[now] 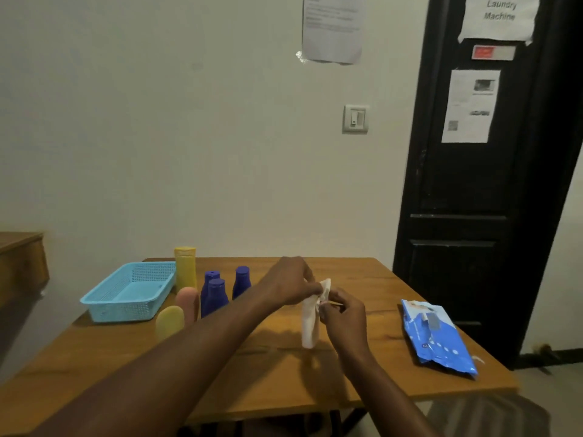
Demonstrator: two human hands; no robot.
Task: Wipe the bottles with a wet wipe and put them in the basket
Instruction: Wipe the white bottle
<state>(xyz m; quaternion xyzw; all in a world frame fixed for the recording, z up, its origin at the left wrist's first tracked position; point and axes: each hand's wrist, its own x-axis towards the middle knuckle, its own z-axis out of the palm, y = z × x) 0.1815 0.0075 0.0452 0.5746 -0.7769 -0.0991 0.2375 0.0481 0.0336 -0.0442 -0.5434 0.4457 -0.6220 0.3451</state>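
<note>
A white wet wipe (310, 320) hangs above the middle of the wooden table (362, 367), pinched at its top by both hands. My left hand (291, 283) grips its upper edge from the left. My right hand (342, 313) holds it from the right. Left of the hands stand three dark blue bottles (215, 294), a tall yellow bottle (185, 269), a small pale yellow bottle (169, 321) and a pinkish bottle (187, 302). An empty light blue basket (132, 291) sits at the table's left side.
A blue pack of wet wipes (437, 337) lies near the table's right edge. A black door (473, 184) with paper notices stands behind on the right. A wooden cabinet (20, 263) is at the far left, a pale wall behind.
</note>
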